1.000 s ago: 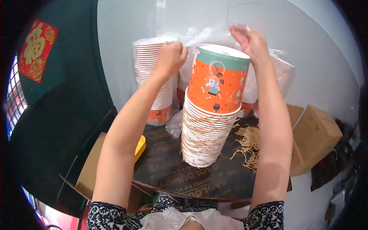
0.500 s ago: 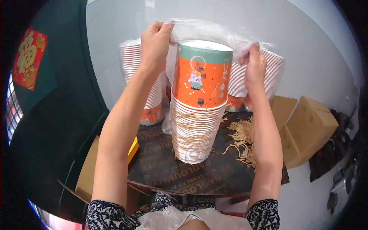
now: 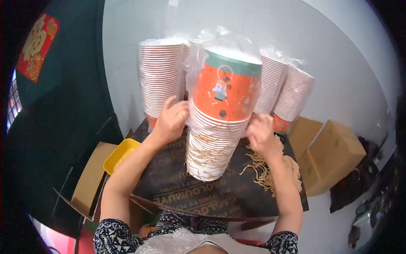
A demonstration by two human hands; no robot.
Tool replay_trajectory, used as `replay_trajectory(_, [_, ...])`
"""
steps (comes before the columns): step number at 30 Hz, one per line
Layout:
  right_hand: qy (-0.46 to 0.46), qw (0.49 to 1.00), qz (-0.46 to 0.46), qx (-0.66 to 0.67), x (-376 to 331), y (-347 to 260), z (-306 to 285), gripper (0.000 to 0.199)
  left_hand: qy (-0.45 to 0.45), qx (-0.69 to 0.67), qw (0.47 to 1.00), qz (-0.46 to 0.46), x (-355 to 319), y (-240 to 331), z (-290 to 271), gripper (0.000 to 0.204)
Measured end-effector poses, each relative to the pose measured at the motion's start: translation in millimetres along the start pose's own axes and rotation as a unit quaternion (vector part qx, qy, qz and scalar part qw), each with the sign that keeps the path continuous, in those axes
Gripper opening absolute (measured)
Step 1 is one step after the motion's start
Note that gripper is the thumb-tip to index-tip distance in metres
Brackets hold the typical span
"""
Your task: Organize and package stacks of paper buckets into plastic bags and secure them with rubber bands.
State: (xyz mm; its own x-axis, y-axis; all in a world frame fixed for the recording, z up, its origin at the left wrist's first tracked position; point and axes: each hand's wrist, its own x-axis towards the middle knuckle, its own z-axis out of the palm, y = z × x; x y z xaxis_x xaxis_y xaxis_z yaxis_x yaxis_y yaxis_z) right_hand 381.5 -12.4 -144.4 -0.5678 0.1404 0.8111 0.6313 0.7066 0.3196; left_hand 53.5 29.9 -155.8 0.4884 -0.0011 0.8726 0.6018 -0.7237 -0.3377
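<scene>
Lower than half a second ago, the left hand (image 3: 170, 123) and the right hand (image 3: 261, 132) have come down from above the stack of paper cups (image 3: 211, 150) to its two sides, and the clear plastic bag (image 3: 196, 76) now covers its upper part. Under everything lies the dark table (image 3: 230, 197), and just beyond its right side sits an open cardboard box (image 3: 334, 152).

The stack stands on the middle of the table, its long axis close to upright, the top leaning slightly right in this view. Its cups are nested mouth down: the topmost shows an orange wall with a green band, closed end up, and the white rims run in rows below it. Its foot is outside the bag.

Behind it stand bagged stacks (image 3: 162, 74), turned the other way, rims up and orange at the bottom. By the left forearm, at the table's edge, is a yellow tray (image 3: 108, 163). Tan strings (image 3: 265, 169) lie beside the right forearm; similar strands show between the rims.

The left fingers are bunched, pinching the bag's film; the right ones curl in against it, too blurred to tell whether they grip.
</scene>
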Motion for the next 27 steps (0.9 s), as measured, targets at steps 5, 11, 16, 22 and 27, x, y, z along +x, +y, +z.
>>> replay_trajectory(5, [-0.111,0.992,-0.037,0.053,-84,-34,49,0.008,-0.148,-0.031,0.989,-0.001,-68,28,11,0.016])
replay_trajectory(11, [-0.334,0.927,0.045,0.165,-126,-74,39,0.016,-0.508,-0.191,0.822,-0.173,-140,66,-11,0.037])
replay_trajectory(16, [-0.156,0.92,0.33,0.146,-42,-3,-12,0.036,-0.198,-0.399,0.819,-0.362,-32,-1,-44,0.084])
replay_trajectory(22, [0.099,0.915,0.331,0.207,14,14,37,0.034,0.099,-0.581,0.719,-0.367,93,3,10,0.08])
replay_trajectory(27, [0.148,0.83,0.357,0.402,-15,-13,94,0.057,0.093,-0.566,0.736,-0.36,22,23,46,0.067])
